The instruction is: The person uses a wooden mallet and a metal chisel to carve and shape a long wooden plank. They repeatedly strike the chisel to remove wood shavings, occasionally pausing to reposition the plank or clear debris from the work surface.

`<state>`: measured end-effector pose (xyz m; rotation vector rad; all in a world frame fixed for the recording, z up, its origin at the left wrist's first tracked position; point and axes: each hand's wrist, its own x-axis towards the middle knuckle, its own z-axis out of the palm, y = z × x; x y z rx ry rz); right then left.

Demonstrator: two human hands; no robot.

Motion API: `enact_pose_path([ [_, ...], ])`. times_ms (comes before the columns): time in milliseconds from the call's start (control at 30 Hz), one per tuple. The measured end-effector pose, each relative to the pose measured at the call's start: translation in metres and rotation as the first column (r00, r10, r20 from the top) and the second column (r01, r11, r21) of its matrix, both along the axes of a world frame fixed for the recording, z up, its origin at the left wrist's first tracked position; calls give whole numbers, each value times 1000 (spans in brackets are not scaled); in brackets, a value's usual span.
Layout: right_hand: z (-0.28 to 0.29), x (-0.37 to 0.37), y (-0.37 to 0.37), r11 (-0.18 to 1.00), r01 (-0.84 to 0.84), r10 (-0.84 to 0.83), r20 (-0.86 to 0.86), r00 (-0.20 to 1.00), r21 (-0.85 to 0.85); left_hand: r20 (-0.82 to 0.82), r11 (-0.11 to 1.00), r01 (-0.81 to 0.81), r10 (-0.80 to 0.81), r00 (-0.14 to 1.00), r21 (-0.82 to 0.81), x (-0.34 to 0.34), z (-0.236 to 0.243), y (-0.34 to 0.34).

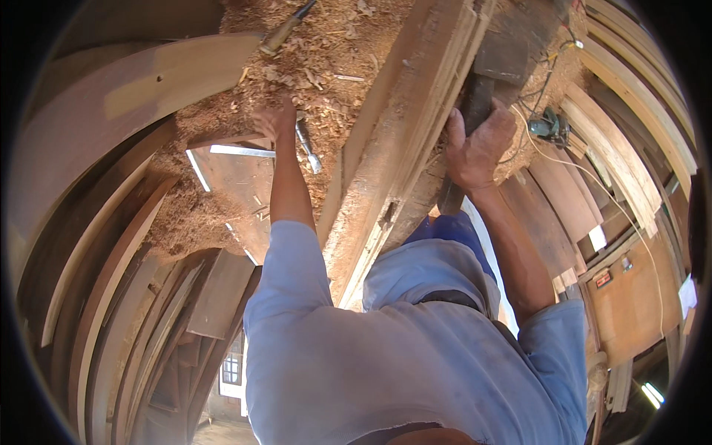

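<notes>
Centrally, one long timber [397, 137] is running diagonally through the view, between the two hands; its right edge is showing grooves, and a dark slot is opening in its lower part.

Left hand [277, 121]: reaching over the wood shavings [348, 52], left of the long timber and apart from it. Its fingers are blurring into the background, so whether they are gripping anything cannot be told. One chisel [308, 152], metal end pointing downward, is lying just beside it.

Right hand [480, 148]: resting on a dark timber [480, 93], right of the long timber. Thumb and fingers are standing apart, with dark wood showing between them; how firmly they are clasping cannot be told.

Second tool, with a wooden handle [280, 35]: lying on the shavings, above the left hand.

Flat panel [241, 182], with bright edges: lying below the left hand, shavings scattering over it.

Green power tool [549, 127]: sitting right of the right hand, well clear of it.

Boards [141, 93]: lining the left side, appearing curved through the lens; lighter planks [612, 152] are lying at the right.
</notes>
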<state>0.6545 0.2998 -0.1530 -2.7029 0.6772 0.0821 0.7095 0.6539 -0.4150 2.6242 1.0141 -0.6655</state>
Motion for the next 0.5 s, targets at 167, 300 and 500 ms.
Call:
enact_pose_path([
  [167,3,1,2,1000,-12,12,-5,1000,-20,-202,982,174,-184,962,-70,-60,-10,-3],
  [300,2,4,1,999,36,-37,-28,999,-9,-129,964,199,-224,966,-178,-40,-5,-5],
  [500,-9,-9,1,998,18,-14,70,997,-61,79,895,424,-417,906,-140,-51,34,5],
])
